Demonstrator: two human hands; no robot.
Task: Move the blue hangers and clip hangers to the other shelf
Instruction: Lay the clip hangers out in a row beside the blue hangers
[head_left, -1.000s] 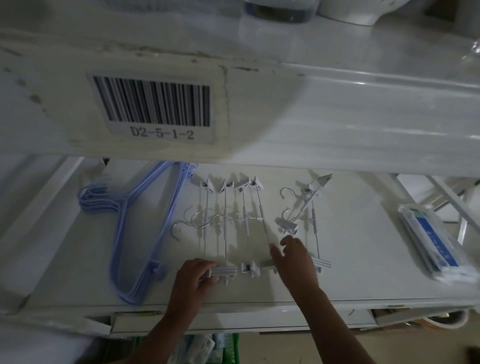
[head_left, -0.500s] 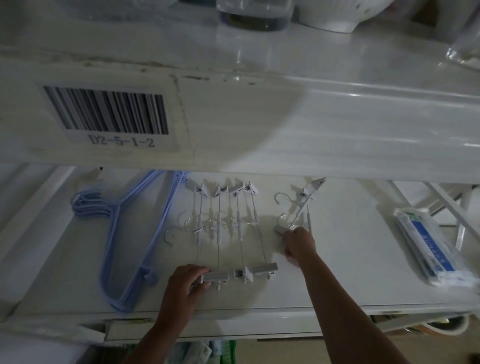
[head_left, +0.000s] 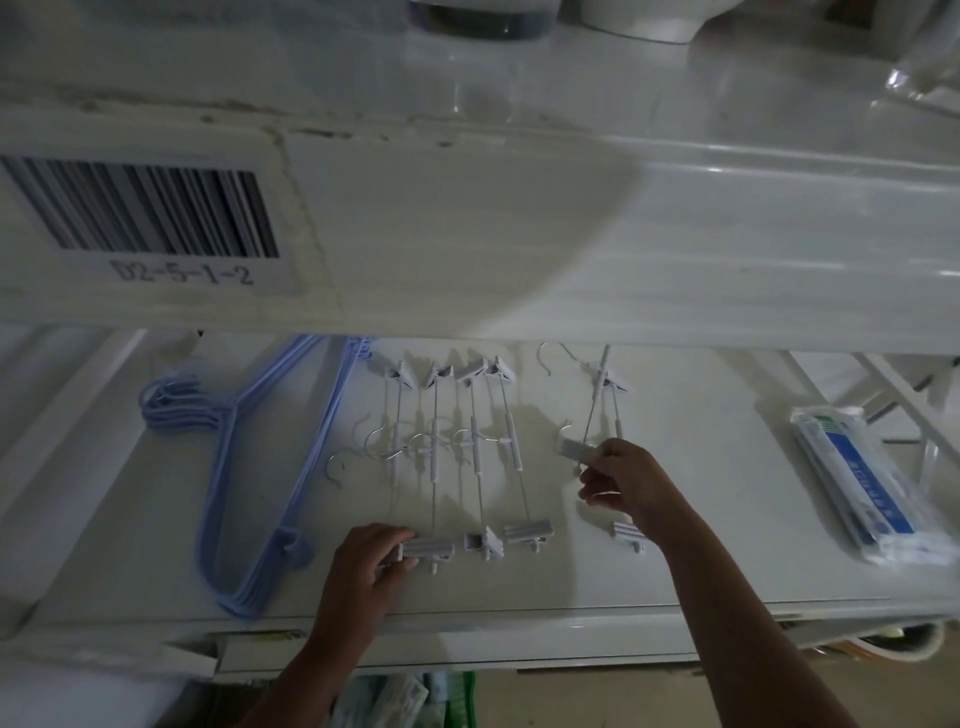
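A stack of blue hangers (head_left: 239, 483) lies on the left of the lower white shelf (head_left: 727, 545). Beside them, several white clip hangers (head_left: 457, 452) lie in a row with metal hooks in the middle. My left hand (head_left: 371, 558) grips the near clip of the leftmost ones. Two more clip hangers (head_left: 602, 395) lie to the right, and my right hand (head_left: 621, 480) holds the near clip of one of them, lifting it slightly.
An upper shelf (head_left: 571, 234) with a barcode label (head_left: 140, 213) marked D2-5-1-2 overhangs the back of the lower shelf. A flat packet with blue print (head_left: 862, 488) lies at the right. Containers stand on the upper shelf.
My right hand moved from the near middle clips back and right to the right-hand pair and took hold of a clip, straightening that hanger. My left hand stayed on its clip.
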